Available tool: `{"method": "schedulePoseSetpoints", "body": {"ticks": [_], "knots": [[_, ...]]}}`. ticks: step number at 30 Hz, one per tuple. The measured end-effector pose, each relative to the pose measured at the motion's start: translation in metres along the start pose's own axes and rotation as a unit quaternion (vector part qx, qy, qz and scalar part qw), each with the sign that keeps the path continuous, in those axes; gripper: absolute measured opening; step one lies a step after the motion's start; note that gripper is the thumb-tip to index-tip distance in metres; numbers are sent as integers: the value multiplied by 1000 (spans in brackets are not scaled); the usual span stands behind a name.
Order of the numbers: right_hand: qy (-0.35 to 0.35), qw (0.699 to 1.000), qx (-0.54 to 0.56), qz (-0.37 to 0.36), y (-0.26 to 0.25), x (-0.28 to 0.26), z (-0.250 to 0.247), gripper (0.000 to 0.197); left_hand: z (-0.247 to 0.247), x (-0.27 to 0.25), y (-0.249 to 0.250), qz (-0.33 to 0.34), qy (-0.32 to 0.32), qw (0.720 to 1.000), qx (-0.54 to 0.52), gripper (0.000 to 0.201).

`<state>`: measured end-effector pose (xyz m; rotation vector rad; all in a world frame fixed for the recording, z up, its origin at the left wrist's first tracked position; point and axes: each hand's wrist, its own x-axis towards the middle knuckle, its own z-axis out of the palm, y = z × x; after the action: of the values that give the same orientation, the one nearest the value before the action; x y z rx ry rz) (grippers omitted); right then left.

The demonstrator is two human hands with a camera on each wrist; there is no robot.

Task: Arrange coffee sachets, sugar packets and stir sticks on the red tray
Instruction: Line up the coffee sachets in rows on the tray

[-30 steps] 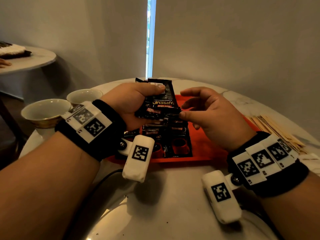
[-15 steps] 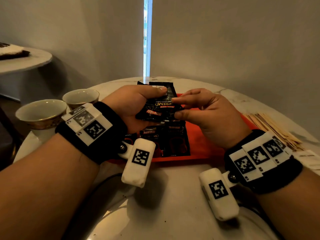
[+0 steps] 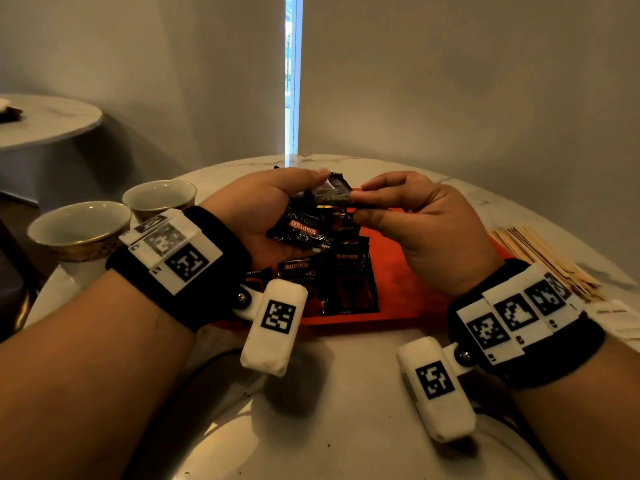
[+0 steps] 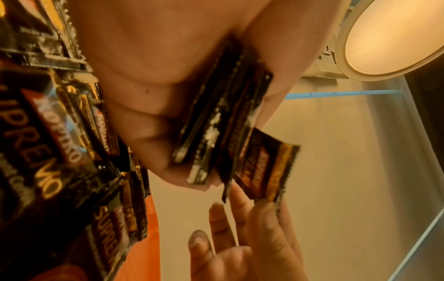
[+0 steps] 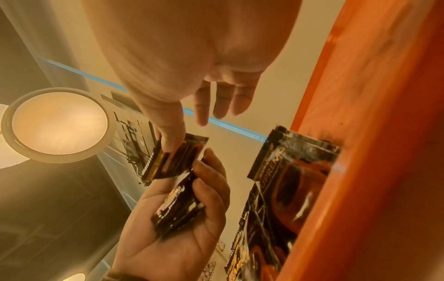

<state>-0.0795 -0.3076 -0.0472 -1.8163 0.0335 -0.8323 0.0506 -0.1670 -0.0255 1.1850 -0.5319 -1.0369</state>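
Nearest, dark coffee sachets (image 3: 349, 285) lie flat on the red tray (image 3: 408, 292) on the counter (image 3: 329, 393), long axes running away from the person. Above them the left hand (image 3: 266, 216) grips a small stack of sachets (image 3: 304, 226). The right hand (image 3: 415, 223) pinches the top sachet (image 3: 334, 194) by its right edge, lifted off the stack. Stir sticks (image 3: 540, 258) lie right of the tray.
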Motion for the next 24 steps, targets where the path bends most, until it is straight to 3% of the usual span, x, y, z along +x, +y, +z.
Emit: {"method": "schedulePoseSetpoints", "body": {"ticks": [5,8,15,24], "knots": [[110,994,23,10,-2,6,-9,18,-10,1,5,3,37,998,-41,32],[133,990,27,44,6,10,-15,16,-14,0,10,24,53,995,-79,30],[1,977,-56,204,18,7,-15,13,-15,0,11,50,54,990,-119,40],[-94,952,-123,265,12,2,-16,10,-18,0,14,69,64,991,-91,32]]}}
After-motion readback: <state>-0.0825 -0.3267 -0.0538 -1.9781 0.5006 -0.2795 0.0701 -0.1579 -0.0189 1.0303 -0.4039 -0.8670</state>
